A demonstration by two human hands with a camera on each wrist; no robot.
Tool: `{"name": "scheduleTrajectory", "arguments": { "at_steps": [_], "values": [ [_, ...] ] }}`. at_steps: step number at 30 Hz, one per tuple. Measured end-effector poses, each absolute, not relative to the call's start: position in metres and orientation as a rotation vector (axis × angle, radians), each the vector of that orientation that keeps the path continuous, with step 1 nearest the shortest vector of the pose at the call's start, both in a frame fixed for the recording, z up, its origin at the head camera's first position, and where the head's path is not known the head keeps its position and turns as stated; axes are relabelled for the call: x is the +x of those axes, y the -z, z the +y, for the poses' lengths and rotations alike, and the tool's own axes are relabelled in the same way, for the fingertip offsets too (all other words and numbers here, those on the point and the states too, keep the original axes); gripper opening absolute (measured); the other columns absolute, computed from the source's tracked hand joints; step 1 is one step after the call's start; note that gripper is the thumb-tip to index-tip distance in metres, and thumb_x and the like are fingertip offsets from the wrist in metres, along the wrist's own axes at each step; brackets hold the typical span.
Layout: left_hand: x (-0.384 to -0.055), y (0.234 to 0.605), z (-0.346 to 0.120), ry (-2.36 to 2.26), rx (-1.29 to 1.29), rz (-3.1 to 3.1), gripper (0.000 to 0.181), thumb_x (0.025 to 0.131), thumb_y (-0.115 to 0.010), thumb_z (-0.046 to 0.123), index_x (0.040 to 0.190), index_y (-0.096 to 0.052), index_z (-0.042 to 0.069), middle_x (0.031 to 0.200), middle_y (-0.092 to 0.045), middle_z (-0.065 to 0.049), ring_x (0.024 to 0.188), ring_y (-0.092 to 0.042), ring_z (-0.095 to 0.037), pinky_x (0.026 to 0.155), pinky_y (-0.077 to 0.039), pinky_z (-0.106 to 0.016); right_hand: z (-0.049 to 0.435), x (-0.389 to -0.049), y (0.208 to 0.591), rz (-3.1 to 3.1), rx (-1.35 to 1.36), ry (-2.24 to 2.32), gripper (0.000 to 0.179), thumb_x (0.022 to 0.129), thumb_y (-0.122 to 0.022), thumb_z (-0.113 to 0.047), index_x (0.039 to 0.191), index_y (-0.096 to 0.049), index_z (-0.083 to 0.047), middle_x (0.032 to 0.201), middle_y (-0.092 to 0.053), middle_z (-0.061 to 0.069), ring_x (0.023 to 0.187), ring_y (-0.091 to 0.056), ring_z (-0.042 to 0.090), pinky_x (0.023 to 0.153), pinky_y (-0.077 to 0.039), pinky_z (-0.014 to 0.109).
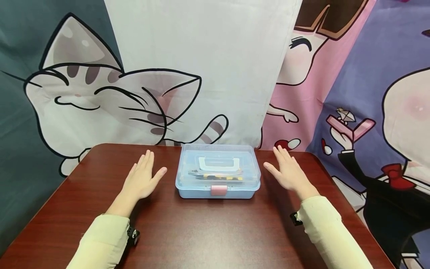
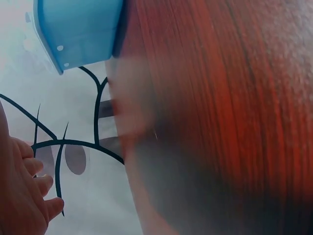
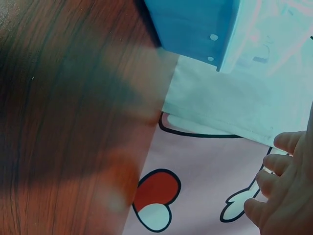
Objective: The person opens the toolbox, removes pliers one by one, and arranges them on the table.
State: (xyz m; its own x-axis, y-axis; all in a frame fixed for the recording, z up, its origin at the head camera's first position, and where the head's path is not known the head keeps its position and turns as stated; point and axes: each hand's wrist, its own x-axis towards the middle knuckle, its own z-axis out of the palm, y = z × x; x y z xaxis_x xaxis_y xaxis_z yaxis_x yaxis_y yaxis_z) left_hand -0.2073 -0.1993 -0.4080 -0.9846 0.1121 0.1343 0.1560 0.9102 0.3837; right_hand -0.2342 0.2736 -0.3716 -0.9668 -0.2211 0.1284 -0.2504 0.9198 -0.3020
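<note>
A light blue plastic box (image 1: 198, 192) with a see-through lid stands near the table's far edge. Its lid carries a pale carry handle (image 1: 219, 168), and a pink latch (image 1: 219, 190) sits at the front. Pencils (image 1: 221, 177), some black and yellow, show through the lid. To the left of the box hovers my left hand (image 1: 142, 179), fingers straight and thumb spread towards it. On the other side my right hand (image 1: 289, 172) is held the same way, with its thumb nearest the box. Both hands are apart from the box and hold nothing.
The reddish-brown wooden table (image 1: 208, 231) has rounded far corners. Behind it hangs a cloth backdrop (image 1: 201, 37) with a cartoon cat and cartoon figures. Each sleeve has a small black wrist device (image 1: 133, 235) at its cuff.
</note>
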Motion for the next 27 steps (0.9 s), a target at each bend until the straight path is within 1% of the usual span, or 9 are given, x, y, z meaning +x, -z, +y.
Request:
{"name": "scheduleTrajectory", "arguments": {
  "at_steps": [7, 15, 20, 27],
  "values": [
    [-0.206, 0.406, -0.198, 0.653, -0.204, -2.95, 0.088, 0.095, -0.025, 0.063, 0.15, -0.01, -0.004, 0.157, -0.01, -0.023, 0.144, -0.01, -0.042, 0.114, -0.012, -0.061, 0.272, -0.231, 0.37, -2.963, 0.375, -0.568, 0.082, 0.095, -0.04, -0.057, 0.151, -0.017, -0.002, 0.157, -0.013, 0.021, 0.144, -0.01, 0.04, 0.114, -0.01, 0.062],
    [-0.203, 0.405, -0.19, 0.737, -0.222, -2.936, 0.083, 0.097, -0.028, 0.058, 0.15, -0.011, -0.004, 0.157, -0.011, -0.023, 0.143, -0.013, -0.043, 0.114, -0.015, -0.059, 0.272, -0.222, 0.378, -2.961, 0.398, -0.671, 0.079, 0.096, -0.041, -0.054, 0.151, -0.017, -0.003, 0.157, -0.014, 0.02, 0.144, -0.011, 0.04, 0.114, -0.011, 0.061],
    [-0.199, 0.407, -0.185, 0.822, -0.219, -2.924, 0.081, 0.098, -0.028, 0.057, 0.15, -0.013, -0.002, 0.157, -0.013, -0.021, 0.142, -0.016, -0.042, 0.113, -0.019, -0.061, 0.27, -0.217, 0.382, -2.954, 0.391, -0.748, 0.078, 0.096, -0.043, -0.053, 0.151, -0.019, -0.004, 0.157, -0.016, 0.02, 0.144, -0.012, 0.039, 0.113, -0.014, 0.062],
    [-0.199, 0.411, -0.176, 0.97, -0.192, -2.915, 0.081, 0.097, -0.025, 0.06, 0.151, -0.013, 0.001, 0.157, -0.015, -0.019, 0.143, -0.017, -0.039, 0.114, -0.018, -0.058, 0.265, -0.218, 0.382, -2.935, 0.396, -0.816, 0.075, 0.096, -0.043, -0.052, 0.151, -0.021, -0.006, 0.157, -0.018, 0.019, 0.144, -0.014, 0.037, 0.113, -0.017, 0.06]
  ]
}}
